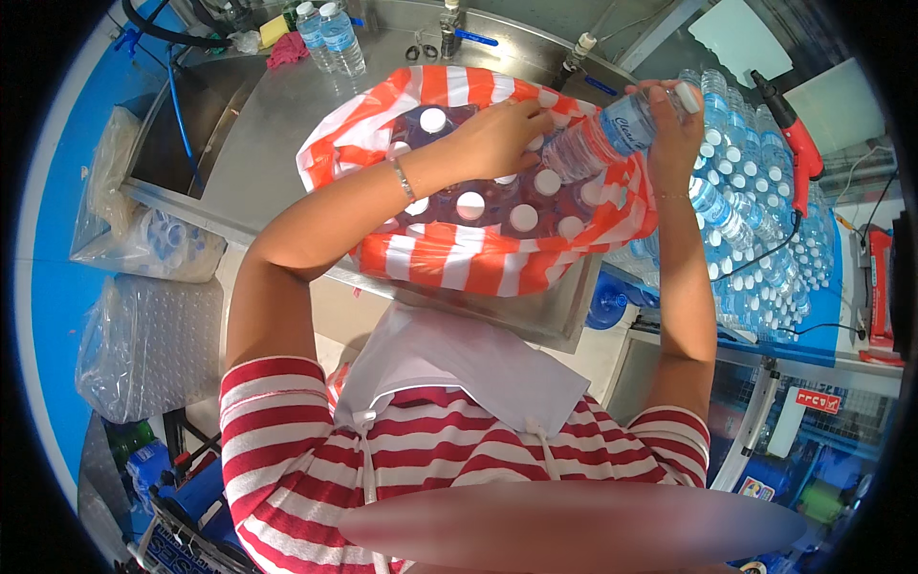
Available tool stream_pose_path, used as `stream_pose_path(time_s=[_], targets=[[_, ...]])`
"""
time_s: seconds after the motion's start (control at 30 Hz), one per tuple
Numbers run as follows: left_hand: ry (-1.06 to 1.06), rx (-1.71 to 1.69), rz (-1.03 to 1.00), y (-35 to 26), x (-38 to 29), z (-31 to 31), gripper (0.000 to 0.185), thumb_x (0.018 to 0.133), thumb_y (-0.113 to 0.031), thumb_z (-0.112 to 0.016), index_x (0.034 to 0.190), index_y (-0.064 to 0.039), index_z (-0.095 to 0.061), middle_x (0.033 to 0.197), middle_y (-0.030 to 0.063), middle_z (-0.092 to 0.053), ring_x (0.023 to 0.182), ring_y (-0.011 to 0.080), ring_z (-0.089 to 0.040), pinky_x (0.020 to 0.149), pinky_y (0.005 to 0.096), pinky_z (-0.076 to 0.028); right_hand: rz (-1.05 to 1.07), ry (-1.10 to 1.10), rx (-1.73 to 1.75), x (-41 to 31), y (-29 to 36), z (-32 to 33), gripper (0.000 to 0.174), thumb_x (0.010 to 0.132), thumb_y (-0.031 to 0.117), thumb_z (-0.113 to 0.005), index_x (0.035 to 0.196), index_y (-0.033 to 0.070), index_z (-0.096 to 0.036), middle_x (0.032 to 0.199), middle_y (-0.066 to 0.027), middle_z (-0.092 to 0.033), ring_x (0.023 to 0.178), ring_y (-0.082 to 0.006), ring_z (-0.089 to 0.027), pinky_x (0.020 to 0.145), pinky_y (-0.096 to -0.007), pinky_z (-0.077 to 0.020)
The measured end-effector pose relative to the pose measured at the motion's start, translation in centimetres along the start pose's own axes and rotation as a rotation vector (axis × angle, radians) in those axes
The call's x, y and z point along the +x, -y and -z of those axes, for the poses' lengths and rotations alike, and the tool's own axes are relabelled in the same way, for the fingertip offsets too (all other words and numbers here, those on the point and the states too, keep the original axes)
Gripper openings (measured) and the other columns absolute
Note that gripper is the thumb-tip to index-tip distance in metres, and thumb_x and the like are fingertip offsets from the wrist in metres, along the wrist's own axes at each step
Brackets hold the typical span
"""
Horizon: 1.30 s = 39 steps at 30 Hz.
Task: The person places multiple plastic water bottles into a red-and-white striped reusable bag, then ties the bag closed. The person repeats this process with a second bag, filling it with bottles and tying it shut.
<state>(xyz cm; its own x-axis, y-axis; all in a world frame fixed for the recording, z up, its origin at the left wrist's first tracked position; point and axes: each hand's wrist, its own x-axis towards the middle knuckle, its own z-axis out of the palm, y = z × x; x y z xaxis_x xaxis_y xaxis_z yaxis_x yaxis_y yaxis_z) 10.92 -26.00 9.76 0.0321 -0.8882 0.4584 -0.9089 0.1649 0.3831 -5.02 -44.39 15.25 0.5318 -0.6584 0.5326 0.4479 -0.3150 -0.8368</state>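
An orange-and-white striped plastic bag [459, 258] lies wide open on a stainless steel counter, filled with upright plastic bottles with white caps [470, 206]. My right hand [674, 122] grips a labelled clear water bottle [602, 140] near its capped end; the bottle is tilted, its base over the bag's right part. My left hand [510, 136] reaches over the bagged bottles beside that base, fingers bent at the bag's far side. Whether its fingers hold the bag or a bottle cap cannot be told.
A steel sink [193, 122] is at the left. Two water bottles [343, 43], a pink cloth [288, 50] and a yellow sponge [273, 31] stand or lie behind. Many bottles [746, 215] are massed at the right, with a red heat gun [802, 143] and its cord above them.
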Motion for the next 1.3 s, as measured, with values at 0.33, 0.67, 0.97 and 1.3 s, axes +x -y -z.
stream_pose_path(time_s=[0.33,0.67,0.97,1.3], targets=[[0.192,-0.019,0.145,1.0,-0.9,0.8,0.032,0.078,-0.026,-0.070,0.100,-0.002,-0.065,0.098,0.0176,-0.059,0.090,0.0371,-0.062,0.075,0.0468,-0.051,0.262,0.085,-0.169,-2.6,0.0,-2.9,0.027,0.082,0.012,-0.074,0.098,0.002,-0.055,0.086,-0.0094,-0.068,0.079,-0.0157,-0.068,0.070,-0.0270,-0.0533],[0.116,-0.193,0.109,1.8,-1.0,0.6,0.038,0.070,-0.018,-0.076,0.103,-0.003,-0.067,0.094,0.0155,-0.058,0.089,0.0345,-0.060,0.077,0.0422,-0.049,-0.089,0.321,-0.544,-3.8,-1.2,-4.4,0.036,0.081,0.030,-0.076,0.098,0.005,-0.057,0.087,-0.0093,-0.067,0.082,-0.0157,-0.064,0.074,-0.0324,-0.0506],[0.156,-0.256,0.148,2.3,-0.2,0.5,0.033,0.072,-0.022,-0.074,0.101,-0.005,-0.069,0.096,0.0156,-0.060,0.093,0.0338,-0.062,0.080,0.0426,-0.051,0.195,0.565,-1.069,-1.5,3.1,-3.4,0.044,0.082,0.041,-0.070,0.108,0.006,-0.063,0.096,-0.0149,-0.066,0.092,-0.0334,-0.064,0.080,-0.0403,-0.0509],[0.146,-0.171,0.113,2.2,-1.2,0.5,0.040,0.074,-0.024,-0.073,0.105,-0.002,-0.060,0.101,0.0170,-0.055,0.094,0.0377,-0.059,0.080,0.0446,-0.049,0.033,0.713,-1.052,-1.9,0.1,-5.8,0.037,0.097,0.024,-0.042,0.127,0.011,-0.058,0.139,-0.0208,-0.047,0.128,-0.0411,-0.043,0.106,-0.0538,-0.0338]])
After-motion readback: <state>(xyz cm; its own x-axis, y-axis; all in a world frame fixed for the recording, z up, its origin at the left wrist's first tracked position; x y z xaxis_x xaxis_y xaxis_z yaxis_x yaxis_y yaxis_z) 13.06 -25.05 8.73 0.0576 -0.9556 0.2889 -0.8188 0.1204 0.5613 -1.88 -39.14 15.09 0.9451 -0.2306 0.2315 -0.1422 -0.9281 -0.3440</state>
